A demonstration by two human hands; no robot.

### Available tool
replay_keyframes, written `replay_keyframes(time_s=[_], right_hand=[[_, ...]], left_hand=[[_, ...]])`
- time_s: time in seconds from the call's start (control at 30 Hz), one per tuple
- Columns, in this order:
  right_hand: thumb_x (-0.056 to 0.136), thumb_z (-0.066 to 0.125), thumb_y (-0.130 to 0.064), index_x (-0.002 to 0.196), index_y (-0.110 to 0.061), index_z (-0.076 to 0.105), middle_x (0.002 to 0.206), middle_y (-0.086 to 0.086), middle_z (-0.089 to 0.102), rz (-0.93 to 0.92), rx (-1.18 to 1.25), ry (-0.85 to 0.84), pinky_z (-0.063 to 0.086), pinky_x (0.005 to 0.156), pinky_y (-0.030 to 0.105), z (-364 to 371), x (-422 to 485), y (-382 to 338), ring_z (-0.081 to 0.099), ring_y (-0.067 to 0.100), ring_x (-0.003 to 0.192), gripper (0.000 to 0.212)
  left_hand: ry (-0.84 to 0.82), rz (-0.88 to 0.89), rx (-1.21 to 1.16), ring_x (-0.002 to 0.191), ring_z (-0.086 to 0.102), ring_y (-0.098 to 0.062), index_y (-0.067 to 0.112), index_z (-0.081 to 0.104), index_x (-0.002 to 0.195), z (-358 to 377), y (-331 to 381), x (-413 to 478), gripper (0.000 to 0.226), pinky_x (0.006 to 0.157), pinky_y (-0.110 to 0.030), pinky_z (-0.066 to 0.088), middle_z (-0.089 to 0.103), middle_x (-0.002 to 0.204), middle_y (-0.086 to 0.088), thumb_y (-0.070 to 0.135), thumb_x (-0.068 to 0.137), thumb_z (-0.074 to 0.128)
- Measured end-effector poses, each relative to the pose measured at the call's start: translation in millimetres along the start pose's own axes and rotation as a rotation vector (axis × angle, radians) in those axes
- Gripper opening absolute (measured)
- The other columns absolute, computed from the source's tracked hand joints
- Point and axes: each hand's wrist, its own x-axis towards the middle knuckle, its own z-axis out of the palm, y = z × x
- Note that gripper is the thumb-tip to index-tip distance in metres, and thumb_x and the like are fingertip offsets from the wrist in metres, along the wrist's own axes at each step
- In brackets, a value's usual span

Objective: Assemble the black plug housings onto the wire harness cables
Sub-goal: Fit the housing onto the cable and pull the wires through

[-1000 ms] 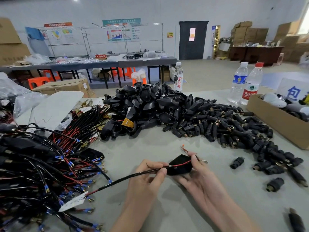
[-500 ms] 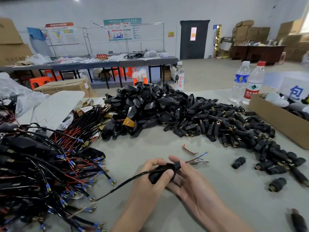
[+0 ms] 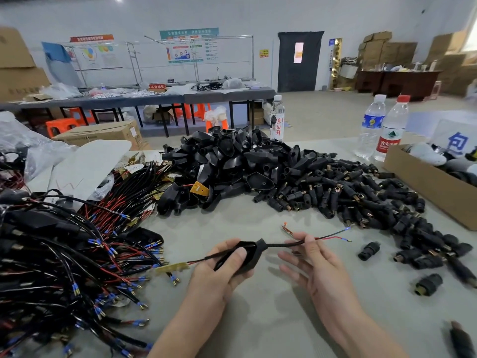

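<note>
A black plug housing is gripped in the left hand above the bench. The harness cable is threaded through it and pinched just past its neck by the right hand. Should the cable be drawn through a skewed housing, the blue terminals on the exposed leads could be snagged at the neck and the crimps strained; a slackened pinch could let the housing slide back.
</note>
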Motion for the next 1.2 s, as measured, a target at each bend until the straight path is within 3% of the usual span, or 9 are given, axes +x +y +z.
replay_keyframes(time_s=[0.13, 0.3, 0.43, 0.57, 0.67, 0.77, 0.97, 1.2], right_hand=[[0.103, 0.045, -0.026, 0.101, -0.011, 0.065, 0.086, 0.007, 0.074, -0.025, 0.034, 0.084, 0.060, 0.058, 0.029, -12, 7, -11, 0.075, 0.024, 0.076, 0.026], [0.105, 0.042, -0.025, 0.098, -0.014, 0.062, 0.084, 0.004, 0.074, -0.081, 0.068, 0.146, 0.061, 0.058, 0.031, -23, 15, -16, 0.075, 0.023, 0.072, 0.024], [0.106, 0.042, -0.027, 0.099, -0.015, 0.062, 0.083, 0.004, 0.073, -0.101, 0.147, 0.218, 0.060, 0.057, 0.029, -32, 18, -26, 0.075, 0.023, 0.070, 0.024], [0.102, 0.050, -0.028, 0.109, -0.009, 0.059, 0.093, 0.014, 0.076, 0.044, 0.191, 0.147, 0.060, 0.059, 0.029, -26, 17, -23, 0.076, 0.028, 0.079, 0.021], [0.088, 0.064, -0.022, 0.105, -0.001, 0.062, 0.092, 0.017, 0.076, 0.139, 0.147, 0.023, 0.060, 0.060, 0.029, -10, 10, -10, 0.075, 0.030, 0.083, 0.027], [0.086, 0.065, -0.013, 0.105, -0.002, 0.065, 0.096, 0.020, 0.074, 0.162, 0.068, -0.052, 0.060, 0.062, 0.030, -1, 2, 1, 0.075, 0.031, 0.087, 0.022], [0.099, 0.053, -0.008, 0.105, -0.004, 0.060, 0.100, 0.019, 0.075, 0.100, 0.056, 0.025, 0.060, 0.061, 0.029, 1, 1, 0, 0.075, 0.030, 0.086, 0.009], [0.101, 0.051, -0.009, 0.102, -0.008, 0.055, 0.098, 0.017, 0.075, 0.097, 0.108, 0.033, 0.061, 0.062, 0.031, 0, 1, -1, 0.075, 0.031, 0.085, 0.004]], left_hand=[[-0.041, -0.093, -0.115, 0.089, 0.071, -0.020, -0.005, 0.062, 0.115, -1, 2, 0, 0.046, 0.065, -0.024, 0.059, 0.072, 0.109, -0.019, 0.013, 0.073, 0.069], [-0.021, -0.118, -0.186, 0.090, 0.070, -0.021, -0.011, 0.063, 0.107, -4, 1, 2, 0.040, 0.065, -0.023, 0.060, 0.071, 0.108, -0.021, 0.009, 0.073, 0.068], [0.014, -0.055, -0.155, 0.087, 0.073, -0.020, -0.001, 0.063, 0.108, -4, -1, 4, 0.037, 0.065, -0.025, 0.060, 0.074, 0.104, -0.013, 0.008, 0.072, 0.069], [0.046, -0.005, -0.116, 0.085, 0.073, -0.022, 0.006, 0.065, 0.106, -4, -5, 5, 0.025, 0.063, -0.027, 0.059, 0.074, 0.098, -0.010, -0.001, 0.082, 0.065], [0.043, 0.008, -0.047, 0.089, 0.072, -0.027, 0.004, 0.066, 0.106, -3, -6, 3, 0.020, 0.066, -0.031, 0.060, 0.072, 0.104, -0.015, -0.004, 0.089, 0.060], [0.014, 0.029, 0.020, 0.088, 0.072, -0.027, 0.006, 0.066, 0.107, -1, -7, 1, 0.021, 0.067, -0.032, 0.059, 0.072, 0.105, -0.017, -0.006, 0.092, 0.057], [-0.047, 0.037, 0.052, 0.094, 0.071, -0.030, 0.006, 0.061, 0.109, -3, -5, -1, 0.018, 0.071, -0.036, 0.059, 0.072, 0.103, -0.015, -0.002, 0.093, 0.058], [-0.059, 0.057, 0.072, 0.100, 0.070, -0.031, 0.003, 0.062, 0.107, -5, -7, 0, 0.013, 0.075, -0.034, 0.058, 0.072, 0.105, -0.018, 0.005, 0.096, 0.055]])
